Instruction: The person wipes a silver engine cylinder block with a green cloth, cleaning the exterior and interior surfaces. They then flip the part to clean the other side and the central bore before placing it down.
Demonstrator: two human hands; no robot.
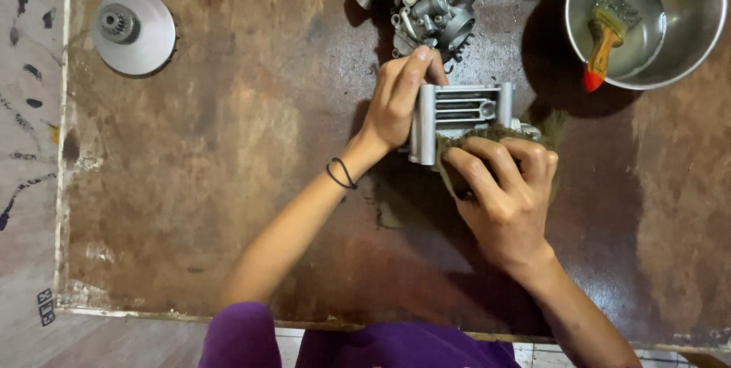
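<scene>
My left hand clamps the finned cylinder from nine o'clock; my right hand, fingers curled, presses a rag against it.

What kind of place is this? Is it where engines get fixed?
Probably a small engine repair workshop: a finned engine cylinder, a carburetor and gears lie on a stained workbench.

A single camera on the person's head looks almost straight down at the brown table, close above it. The person's purple clothing sits at the bottom edge, both forearms reach up into the middle, and a metal bowl lies top right.
</scene>
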